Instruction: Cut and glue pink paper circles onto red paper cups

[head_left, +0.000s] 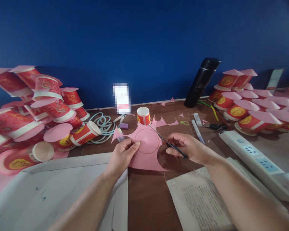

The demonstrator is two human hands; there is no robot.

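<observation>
A sheet of pink paper (144, 163) with a circle drawn on it hangs over the brown table, its edges cut into curves and points. My left hand (125, 154) pinches the sheet at its left side, thumb on top near the circle. In my right hand (185, 146) are dark scissors (174, 148), their blades pointing up and left at the paper's right edge beside the circle. The blade tips lie close to the drawn line. Just behind the sheet stands a red paper cup (143, 116) with a white inside, its lower part hidden by the paper.
Red cups with pink paper discs (48, 88) are piled at left, and more cups with pink cone tops (250, 106) at right. A black flask (202, 82) leans on the blue wall. A power strip (255, 160), a marker (197, 131), a cable (102, 123) and printed paper (195, 199) lie around.
</observation>
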